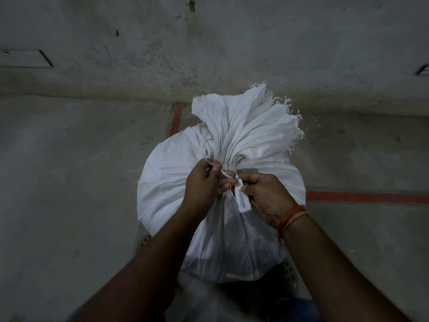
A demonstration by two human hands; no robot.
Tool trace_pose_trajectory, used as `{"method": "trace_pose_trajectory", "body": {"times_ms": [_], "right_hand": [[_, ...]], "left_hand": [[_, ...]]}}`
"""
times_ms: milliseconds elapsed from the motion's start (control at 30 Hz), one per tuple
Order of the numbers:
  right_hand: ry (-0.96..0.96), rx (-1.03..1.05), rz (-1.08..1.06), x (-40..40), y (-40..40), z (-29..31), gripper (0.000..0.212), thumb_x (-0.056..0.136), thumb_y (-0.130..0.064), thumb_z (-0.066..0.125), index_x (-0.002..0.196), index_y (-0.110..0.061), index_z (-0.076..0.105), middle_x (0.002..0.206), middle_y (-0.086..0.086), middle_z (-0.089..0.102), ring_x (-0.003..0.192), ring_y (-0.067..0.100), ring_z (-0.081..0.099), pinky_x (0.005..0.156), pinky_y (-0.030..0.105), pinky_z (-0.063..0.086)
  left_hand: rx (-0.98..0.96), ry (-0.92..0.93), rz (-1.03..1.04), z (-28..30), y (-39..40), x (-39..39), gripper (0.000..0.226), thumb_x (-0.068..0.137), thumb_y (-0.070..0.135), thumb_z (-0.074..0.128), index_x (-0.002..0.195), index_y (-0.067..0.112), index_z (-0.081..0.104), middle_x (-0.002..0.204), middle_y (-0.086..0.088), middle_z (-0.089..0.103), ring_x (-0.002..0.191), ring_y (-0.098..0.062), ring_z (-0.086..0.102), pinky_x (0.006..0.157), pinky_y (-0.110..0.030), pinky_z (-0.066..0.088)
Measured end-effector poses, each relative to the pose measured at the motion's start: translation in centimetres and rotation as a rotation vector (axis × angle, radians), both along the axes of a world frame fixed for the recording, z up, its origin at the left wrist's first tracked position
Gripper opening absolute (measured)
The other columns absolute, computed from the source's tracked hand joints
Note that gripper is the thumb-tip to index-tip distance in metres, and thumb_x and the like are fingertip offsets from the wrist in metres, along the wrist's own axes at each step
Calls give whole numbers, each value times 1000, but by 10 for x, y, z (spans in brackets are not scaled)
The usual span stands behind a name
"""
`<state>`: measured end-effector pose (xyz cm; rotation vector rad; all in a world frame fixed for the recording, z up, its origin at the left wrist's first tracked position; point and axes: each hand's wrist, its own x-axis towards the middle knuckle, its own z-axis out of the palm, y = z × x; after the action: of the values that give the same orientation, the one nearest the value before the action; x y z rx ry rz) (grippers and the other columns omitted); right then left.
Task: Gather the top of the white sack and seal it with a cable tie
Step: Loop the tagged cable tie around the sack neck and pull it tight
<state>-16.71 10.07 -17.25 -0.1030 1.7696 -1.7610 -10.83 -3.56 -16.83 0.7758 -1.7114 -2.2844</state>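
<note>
Grip, left hand (204,182): we pinch the cable tie (226,174) strap.
Grip, right hand (267,194): closed on its tag end (label hanging).
White sack (167,182): upright on the floor (69,170), neck gathered between our hands.

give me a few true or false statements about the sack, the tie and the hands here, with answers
1. The top of the white sack is bunched into a neck. True.
2. The left hand pinches the strap of the cable tie. True.
3. The right hand rests flat on the floor. False: it grips the tie's head end, by a small tag.
4. The right wrist is bare. False: it wears an orange thread band.
5. Red lines mark the floor. True.
</note>
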Motion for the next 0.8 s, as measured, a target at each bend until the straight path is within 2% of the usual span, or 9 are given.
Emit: {"method": "trace_pose_trajectory", "body": {"times_ms": [100, 200, 300, 467, 633, 700, 800], "right_hand": [[-13, -2, -5, -1, -1, 0, 47, 84, 19, 46, 89, -16, 76, 100, 17, 74, 94, 28, 67, 96, 43, 51], [-14, 21, -29, -1, -1, 0, 44, 85, 17, 49, 89, -18, 75, 103, 18, 74, 96, 29, 68, 98, 46, 51], [-17, 39, -51, -2, -1, -1, 42, 85, 16, 50, 92, -17, 75, 107, 20, 74, 101, 32, 69, 100, 47, 52], [2, 56, -46, -4, -1, -6, 39, 81, 11, 53, 113, -1, 72, 110, 20, 74, 107, 35, 69, 104, 50, 50], [-6, 8, -7, -2, 2, 1, 46, 85, 17, 46, 82, -14, 80, 92, 14, 77, 87, 24, 71, 88, 40, 54], [-9, -11, -3, -2, 1, 1, 46, 85, 18, 46, 85, -13, 80, 96, 15, 77, 91, 26, 71, 88, 38, 55], [-30, -11, -35, -4, 1, 0, 43, 86, 17, 46, 95, -10, 77, 106, 23, 74, 101, 35, 68, 99, 48, 50]], "left_hand": [[-54, 35, -42, -3, -3, 2, 6, 103, 7, 53, 104, 4, 58, 96, -17, 77, 83, -25, 78, 76, -34, 62], [-307, 72, -118, -7, -8, 3, 4, 91, 8, 67, 91, 11, 70, 90, -13, 79, 90, -30, 76, 85, -45, 61], [-471, 37, -138, -9, -11, 3, 5, 85, 11, 76, 87, 15, 76, 86, -5, 79, 87, -24, 75, 88, -49, 60], [-483, 32, -128, -11, -11, 2, 6, 83, 10, 78, 85, 16, 77, 84, -3, 79, 84, -20, 76, 87, -48, 60], [-485, 57, -130, -12, -11, 3, 9, 83, 5, 75, 80, 15, 77, 81, -4, 79, 83, -21, 76, 87, -49, 59], [-490, 56, -127, -14, -11, 2, 9, 83, 6, 75, 80, 15, 77, 81, -4, 79, 82, -21, 76, 87, -50, 59], [-500, 56, -123, -15, -11, 1, 9, 84, 7, 74, 81, 15, 77, 80, -3, 79, 81, -20, 76, 85, -49, 60]]}}
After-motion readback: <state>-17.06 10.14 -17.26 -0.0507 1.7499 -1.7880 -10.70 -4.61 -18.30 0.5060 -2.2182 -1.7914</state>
